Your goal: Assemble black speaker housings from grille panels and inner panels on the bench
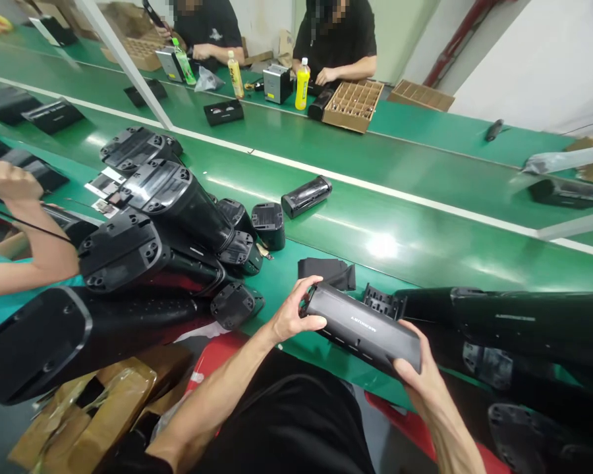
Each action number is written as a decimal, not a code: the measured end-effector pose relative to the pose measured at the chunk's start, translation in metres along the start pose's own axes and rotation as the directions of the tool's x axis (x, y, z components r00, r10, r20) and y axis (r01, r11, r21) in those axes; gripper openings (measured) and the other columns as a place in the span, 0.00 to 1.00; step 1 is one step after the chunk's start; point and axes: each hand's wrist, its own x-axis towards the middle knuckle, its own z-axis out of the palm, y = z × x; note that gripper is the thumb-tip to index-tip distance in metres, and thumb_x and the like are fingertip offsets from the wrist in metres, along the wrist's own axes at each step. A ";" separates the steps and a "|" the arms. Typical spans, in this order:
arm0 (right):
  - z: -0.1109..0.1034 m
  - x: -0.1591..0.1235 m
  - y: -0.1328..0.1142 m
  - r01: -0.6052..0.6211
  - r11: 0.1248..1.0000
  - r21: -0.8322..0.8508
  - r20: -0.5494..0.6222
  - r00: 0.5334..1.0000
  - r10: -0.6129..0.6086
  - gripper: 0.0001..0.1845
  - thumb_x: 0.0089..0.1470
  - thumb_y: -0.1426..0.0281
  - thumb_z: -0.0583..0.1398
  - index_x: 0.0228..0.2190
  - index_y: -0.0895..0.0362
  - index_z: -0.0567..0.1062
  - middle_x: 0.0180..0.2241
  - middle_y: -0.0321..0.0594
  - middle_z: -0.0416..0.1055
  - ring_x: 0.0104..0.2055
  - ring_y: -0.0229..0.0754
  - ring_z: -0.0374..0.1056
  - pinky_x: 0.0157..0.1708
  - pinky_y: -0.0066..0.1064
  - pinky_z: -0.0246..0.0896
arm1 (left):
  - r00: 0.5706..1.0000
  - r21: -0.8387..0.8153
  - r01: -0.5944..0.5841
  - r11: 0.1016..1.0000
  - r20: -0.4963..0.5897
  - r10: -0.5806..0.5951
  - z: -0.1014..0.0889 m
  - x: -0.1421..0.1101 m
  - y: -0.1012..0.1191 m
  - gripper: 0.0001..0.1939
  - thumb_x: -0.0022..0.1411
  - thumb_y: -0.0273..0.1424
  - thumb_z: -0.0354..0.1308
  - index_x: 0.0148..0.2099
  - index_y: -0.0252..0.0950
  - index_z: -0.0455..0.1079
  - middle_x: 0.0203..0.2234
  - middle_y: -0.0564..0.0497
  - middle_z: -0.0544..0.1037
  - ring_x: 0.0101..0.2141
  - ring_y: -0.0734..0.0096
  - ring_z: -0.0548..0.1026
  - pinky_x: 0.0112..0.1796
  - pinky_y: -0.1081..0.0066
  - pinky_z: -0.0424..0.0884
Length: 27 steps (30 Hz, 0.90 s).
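A black plastic housing point(363, 328) is held just over the near edge of the green conveyor belt point(375, 247). The left hand point(291, 309) grips one end, fingers curled over it; the right hand point(418, 368) holds the other end from beneath. A dark cloth point(327, 273) lies on the belt just beyond, with black casings point(153, 263) heaped further left.

I hold a dark, matte plastic tubular housing point(363, 327) in both hands just above the green conveyor belt point(296, 355), slanting from far left down to near right. My left hand point(291, 309) grips its far end, my right hand point(418, 375) its near end. Small pale lettering crosses its upper face, with a row of small slots along the near edge.
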 end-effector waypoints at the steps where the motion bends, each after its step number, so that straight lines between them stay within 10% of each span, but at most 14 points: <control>1: 0.000 0.001 -0.003 -0.016 1.000 0.001 0.047 0.999 0.016 0.51 0.41 0.46 0.73 0.63 0.47 0.66 0.59 0.48 0.69 0.56 0.58 0.69 0.52 0.42 0.67 | 1.000 -0.010 0.007 1.000 -0.001 -0.007 -0.004 0.003 0.001 0.50 0.51 0.54 0.70 0.71 0.43 0.60 0.64 0.42 0.64 0.60 0.43 0.66 0.61 0.50 0.65; 8: 0.039 0.060 -0.016 -0.150 0.959 0.242 0.127 0.984 0.122 0.40 0.47 0.46 0.69 0.57 0.50 0.71 0.51 0.49 0.76 0.50 0.59 0.73 0.49 0.52 0.71 | 0.909 -0.353 0.084 0.932 -0.355 -0.217 -0.009 0.042 -0.003 0.45 0.61 0.57 0.60 0.73 0.44 0.55 0.64 0.40 0.65 0.52 0.54 0.75 0.51 0.56 0.74; 12: 0.059 0.171 -0.048 -0.229 0.891 0.392 0.060 0.973 0.224 0.31 0.54 0.38 0.56 0.44 0.51 0.70 0.42 0.50 0.75 0.45 0.57 0.74 0.38 0.55 0.73 | 0.858 -0.534 0.080 0.842 -0.393 -0.330 0.010 0.053 -0.010 0.37 0.61 0.52 0.64 0.66 0.41 0.62 0.62 0.39 0.66 0.45 0.62 0.77 0.39 0.65 0.78; 19: 0.058 0.352 -0.090 -0.276 0.887 0.371 -0.035 0.950 0.310 0.34 0.54 0.36 0.53 0.44 0.52 0.70 0.42 0.49 0.69 0.44 0.58 0.72 0.32 0.48 0.72 | 0.831 -0.316 0.318 0.894 -0.361 -0.423 0.012 0.045 -0.046 0.22 0.59 0.47 0.65 0.47 0.35 0.73 0.45 0.44 0.76 0.40 0.66 0.75 0.34 0.70 0.73; 23: 0.044 0.360 -0.078 -0.263 0.899 0.351 -0.129 0.937 0.324 0.32 0.62 0.41 0.47 0.43 0.55 0.70 0.39 0.49 0.70 0.40 0.54 0.75 0.27 0.41 0.71 | 0.835 -0.067 0.442 0.895 -0.334 -0.437 0.017 0.059 -0.059 0.16 0.62 0.45 0.59 0.38 0.36 0.72 0.29 0.50 0.76 0.31 0.70 0.72 0.32 0.71 0.68; 27: 0.026 0.277 -0.052 -0.120 0.956 0.267 -0.296 0.934 0.200 0.26 0.57 0.43 0.60 0.37 0.54 0.70 0.32 0.38 0.69 0.28 0.39 0.69 0.21 0.27 0.62 | 0.870 0.379 0.489 0.786 -0.149 -0.469 0.060 0.100 -0.063 0.19 0.63 0.48 0.58 0.32 0.38 0.72 0.25 0.49 0.78 0.32 0.63 0.77 0.37 0.66 0.69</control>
